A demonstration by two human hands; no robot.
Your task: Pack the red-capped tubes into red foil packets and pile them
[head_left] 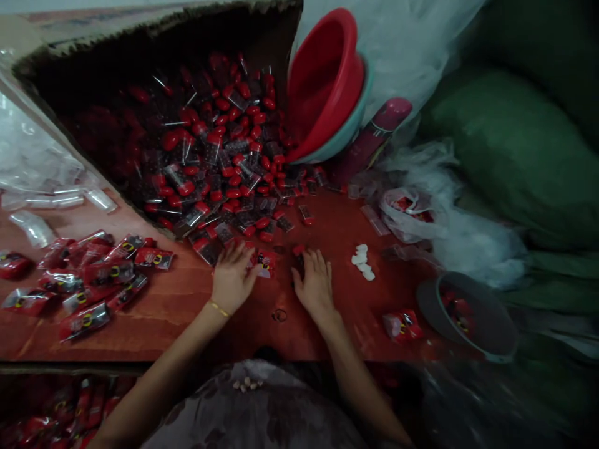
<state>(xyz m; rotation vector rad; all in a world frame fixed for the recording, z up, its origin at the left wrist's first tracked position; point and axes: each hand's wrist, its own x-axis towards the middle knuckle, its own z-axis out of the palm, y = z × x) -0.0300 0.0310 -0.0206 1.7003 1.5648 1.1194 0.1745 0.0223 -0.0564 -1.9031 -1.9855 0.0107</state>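
Note:
My left hand lies palm down with fingers spread at the front edge of the heap of clear containers with red caps. A flat red printed packet lies by its thumb and fingertips. To its right, my right hand has a small dark container with a red cap between thumb and forefinger, partly hidden by the fingers. The other fingers of that hand are stretched out. Between my wrists, thin dark rings, perhaps rubber bands, lie on the reddish table.
A tipped cardboard box spills the containers. Filled red packets are piled left. Red and teal basins, a pink-capped bottle, white pieces, another red packet and a grey tub stand right.

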